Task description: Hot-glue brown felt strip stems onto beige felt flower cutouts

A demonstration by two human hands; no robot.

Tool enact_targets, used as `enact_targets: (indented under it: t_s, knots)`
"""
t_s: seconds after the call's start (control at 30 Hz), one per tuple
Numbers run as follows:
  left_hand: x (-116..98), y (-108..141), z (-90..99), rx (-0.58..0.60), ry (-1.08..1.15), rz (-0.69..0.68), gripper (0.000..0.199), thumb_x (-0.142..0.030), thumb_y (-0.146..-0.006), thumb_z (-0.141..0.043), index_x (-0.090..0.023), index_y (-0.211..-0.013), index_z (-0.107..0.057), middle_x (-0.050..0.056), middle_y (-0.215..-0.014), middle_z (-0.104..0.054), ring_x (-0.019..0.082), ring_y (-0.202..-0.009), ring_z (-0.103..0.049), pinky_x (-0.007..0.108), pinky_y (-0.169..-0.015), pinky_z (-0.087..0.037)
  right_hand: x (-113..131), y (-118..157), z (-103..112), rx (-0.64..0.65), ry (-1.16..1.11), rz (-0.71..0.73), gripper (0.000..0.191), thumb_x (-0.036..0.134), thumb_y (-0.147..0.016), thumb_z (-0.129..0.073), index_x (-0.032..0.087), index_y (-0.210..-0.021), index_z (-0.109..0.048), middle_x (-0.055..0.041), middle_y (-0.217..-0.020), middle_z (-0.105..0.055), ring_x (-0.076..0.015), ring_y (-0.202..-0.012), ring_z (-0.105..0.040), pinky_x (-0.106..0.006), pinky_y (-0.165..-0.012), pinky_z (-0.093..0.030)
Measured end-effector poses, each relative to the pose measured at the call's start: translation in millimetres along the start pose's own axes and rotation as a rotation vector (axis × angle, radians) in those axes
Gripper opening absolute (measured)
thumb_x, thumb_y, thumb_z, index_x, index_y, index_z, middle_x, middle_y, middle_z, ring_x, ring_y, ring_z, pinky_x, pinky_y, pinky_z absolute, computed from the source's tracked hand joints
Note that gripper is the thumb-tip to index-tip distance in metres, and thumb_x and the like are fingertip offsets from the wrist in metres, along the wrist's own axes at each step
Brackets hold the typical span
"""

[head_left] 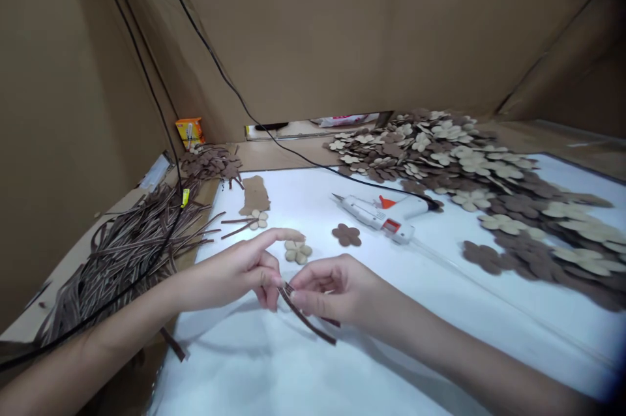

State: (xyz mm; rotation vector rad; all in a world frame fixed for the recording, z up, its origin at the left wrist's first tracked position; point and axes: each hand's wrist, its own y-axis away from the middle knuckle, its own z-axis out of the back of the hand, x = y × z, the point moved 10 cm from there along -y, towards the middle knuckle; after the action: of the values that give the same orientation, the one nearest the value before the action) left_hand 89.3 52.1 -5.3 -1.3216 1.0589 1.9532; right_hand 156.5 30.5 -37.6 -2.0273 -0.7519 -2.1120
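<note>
Between my two hands is a thin dark brown strip [313,328], one end hanging down to the right. My left hand [252,269] pinches it between thumb and a finger, the index finger stretched out above. From the other side, my right hand [332,289] has thumb and fingers closed on the strip near the same spot. Just beyond the fingertips lies a beige flower shape [298,252]. A brown flower shape [347,235] rests to its right. The white glue gun [379,214] lies on its side farther right, its nozzle pointing left.
A heap of brown and beige flower shapes [440,148] covers the right back. Many brown strips [141,240] are piled at the left. An orange box [189,132] stands at the back left. A black cable [229,83] crosses over the white board [235,377].
</note>
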Motion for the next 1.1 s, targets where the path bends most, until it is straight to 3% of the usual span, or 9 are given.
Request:
enact_targets:
  t_s: [0.17, 0.27, 0.4, 0.47, 0.57, 0.73, 0.93, 1.1]
  knots:
    - [4.8, -1.1, -6.8, 0.031, 0.057, 0.023, 0.048, -0.014, -0.084, -0.044, -0.025, -0.130, -0.033, -0.004, -0.061, -0.055, 0.013, -0.061, -0.059, 0.024, -0.058, -0.048, -7.5, -3.7, -3.2, 0.042, -0.038, -0.018, 0.031, 0.044, -0.067, -0.070, 0.013, -0.069, -0.068, 0.0016, -0.055, -0.056, -0.0059, -0.047, -0.038, -0.021, -0.044, -0.024]
    - [10.0, -3.0, -8.5, 0.029, 0.093, 0.045, 0.046, -0.020, -0.085, -0.047, -0.027, -0.129, -0.034, -0.004, -0.060, -0.054, 0.013, -0.060, -0.059, 0.022, -0.053, -0.048, -8.7, -4.8, -3.3, 0.030, -0.045, -0.009, 0.031, 0.044, -0.067, -0.070, 0.013, -0.067, -0.067, 0.0011, -0.056, -0.059, -0.0060, -0.047, -0.040, -0.021, -0.044, -0.024]
    - [14.0, -8.9, 9.6, -0.138, 0.188, -0.012, 0.044, -0.032, -0.079, -0.060, -0.023, -0.119, -0.045, -0.002, -0.067, -0.060, 0.013, -0.063, -0.061, 0.022, -0.056, -0.050, -8.0, -5.9, 5.4, -0.043, -0.065, 0.003, 0.030, 0.043, -0.067, -0.070, 0.013, -0.066, -0.066, 0.0010, -0.056, -0.060, -0.0062, -0.048, -0.043, -0.020, -0.045, -0.027]
    - [24.1, -10.8, 17.7, -0.215, 0.253, 0.038, 0.040, -0.038, -0.074, -0.066, -0.017, -0.106, -0.054, 0.001, -0.072, -0.064, 0.012, -0.066, -0.062, 0.024, -0.063, -0.051, -6.7, -6.0, 14.3, -0.109, -0.059, 0.007, 0.030, 0.044, -0.067, -0.070, 0.014, -0.063, -0.065, 0.0014, -0.055, -0.060, -0.0055, -0.046, -0.041, -0.020, -0.044, -0.026]
    - [37.9, -12.3, 16.9, -0.220, 0.306, 0.140, 0.034, -0.042, -0.070, -0.069, -0.014, -0.086, -0.061, 0.004, -0.076, -0.067, 0.012, -0.069, -0.064, 0.024, -0.068, -0.050, -7.0, -6.5, 20.0, -0.137, -0.051, -0.003, 0.030, 0.043, -0.065, -0.072, 0.014, -0.063, -0.065, 0.0021, -0.054, -0.059, -0.0045, -0.044, -0.038, -0.020, -0.042, -0.023]
    - [37.0, -11.9, 18.8, -0.266, 0.324, 0.108, 0.032, -0.041, -0.064, -0.074, -0.013, -0.071, -0.062, 0.002, -0.065, -0.067, 0.010, -0.062, -0.063, 0.021, -0.064, -0.050, -13.9, -8.9, 19.0, -0.129, -0.071, -0.028, 0.030, 0.042, -0.062, -0.075, 0.014, -0.064, -0.065, 0.0022, -0.052, -0.058, -0.0046, -0.044, -0.040, -0.019, -0.042, -0.025]
    - [31.5, -13.6, 23.1, -0.319, 0.245, 0.063, 0.034, -0.042, -0.062, -0.074, -0.011, -0.068, -0.062, 0.001, -0.061, -0.065, 0.010, -0.060, -0.060, 0.021, -0.061, -0.050, -14.4, -9.7, 15.2, -0.106, -0.088, -0.003, 0.035, 0.049, -0.068, -0.068, 0.013, -0.067, -0.066, 0.0011, -0.055, -0.058, -0.0056, -0.045, -0.041, -0.019, -0.044, -0.029]
    - [26.5, -14.7, 29.8, -0.352, 0.200, 0.012, 0.033, -0.042, -0.066, -0.071, -0.010, -0.068, -0.062, 0.002, -0.062, -0.064, 0.011, -0.062, -0.061, 0.022, -0.062, -0.050, -16.3, -8.9, 9.4, -0.047, -0.139, -0.007, 0.042, 0.054, -0.076, -0.057, 0.014, -0.077, -0.067, -0.0015, -0.063, -0.059, -0.0115, -0.058, -0.052, -0.023, -0.054, -0.038]
